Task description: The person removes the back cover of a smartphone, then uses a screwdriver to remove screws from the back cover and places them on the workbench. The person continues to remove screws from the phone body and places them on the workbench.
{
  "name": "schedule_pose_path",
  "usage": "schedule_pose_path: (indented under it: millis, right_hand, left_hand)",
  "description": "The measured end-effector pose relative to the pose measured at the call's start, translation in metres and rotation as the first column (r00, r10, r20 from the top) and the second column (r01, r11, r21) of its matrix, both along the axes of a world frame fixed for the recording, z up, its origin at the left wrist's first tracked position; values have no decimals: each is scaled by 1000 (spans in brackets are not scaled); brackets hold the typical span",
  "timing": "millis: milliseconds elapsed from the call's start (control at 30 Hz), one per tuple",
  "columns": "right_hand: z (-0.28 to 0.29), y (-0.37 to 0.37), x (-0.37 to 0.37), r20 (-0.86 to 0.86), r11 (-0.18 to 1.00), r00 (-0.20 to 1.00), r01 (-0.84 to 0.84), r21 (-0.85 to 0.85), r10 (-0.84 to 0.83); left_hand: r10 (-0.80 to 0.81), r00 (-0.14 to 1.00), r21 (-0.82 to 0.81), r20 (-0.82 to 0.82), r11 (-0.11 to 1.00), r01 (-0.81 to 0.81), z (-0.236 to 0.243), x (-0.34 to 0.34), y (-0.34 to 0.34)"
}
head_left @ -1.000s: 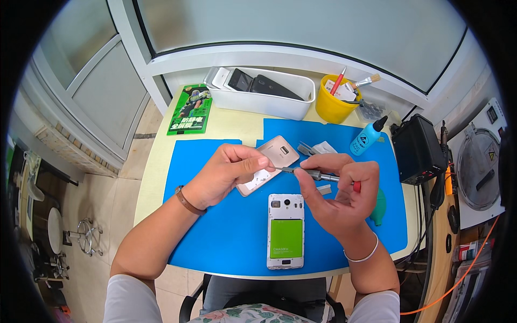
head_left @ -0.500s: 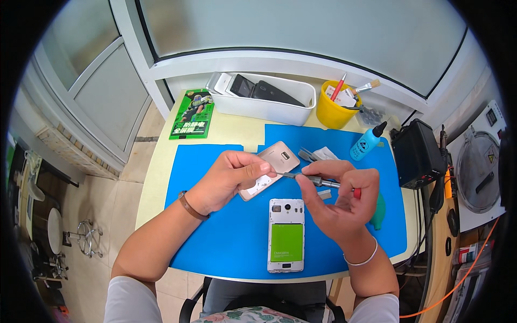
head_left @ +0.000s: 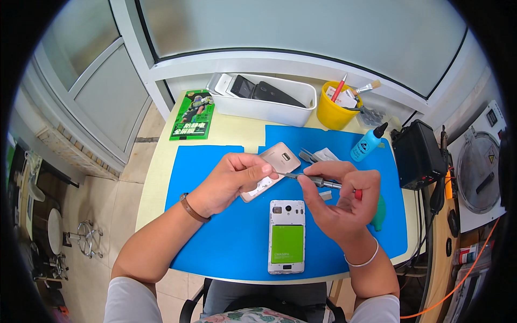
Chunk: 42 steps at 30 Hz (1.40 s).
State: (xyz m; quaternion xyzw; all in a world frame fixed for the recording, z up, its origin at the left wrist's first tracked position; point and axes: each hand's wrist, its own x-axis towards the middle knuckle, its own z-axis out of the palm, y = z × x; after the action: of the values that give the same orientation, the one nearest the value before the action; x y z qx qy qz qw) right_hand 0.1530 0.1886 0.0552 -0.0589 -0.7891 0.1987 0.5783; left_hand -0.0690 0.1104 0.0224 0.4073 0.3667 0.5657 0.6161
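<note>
My right hand grips a slim metal screwdriver with a red end, held almost level above the mat. At its thin tip, my left hand pinches with thumb and forefinger; whether a tiny part sits between them is too small to tell. Below my hands lies an opened white phone, its green battery showing. A rose-gold phone back cover rests at a slant behind my left hand, partly hidden by it. Tweezers lie beyond my right hand.
A blue mat covers much of the table. Along the back stand a white bin of phones, a yellow cup of tools and a blue bottle. A black box is at the right; a green packet at far left.
Almost nothing differs. Both hands keep their hold on the screwdriver with only a slight shift of the fingers, and the whole view has moved a touch.
</note>
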Motion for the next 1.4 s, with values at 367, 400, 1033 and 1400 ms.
schedule_pose_path:
  millis: [367, 400, 1033, 1400]
  right_hand:
    - [3, -2, 2, 74, 1000, 997, -2, -23, 3]
    - [6, -3, 6, 124, 1000, 992, -1, -29, 5]
    - [23, -1, 12, -27, 857, 992, -119, -502, 122]
    - [34, 20, 20, 19, 714, 974, -153, -683, 227]
  left_hand:
    - [35, 997, -18, -68, 999, -37, 2, 1, -1]
    - [36, 997, -17, -68, 999, -38, 2, 1, 0]
    - [299, 808, 176, -507, 954, -243, -1, -5, -1]
    - [289, 337, 389, -896, 876, 284, 10, 9, -6]
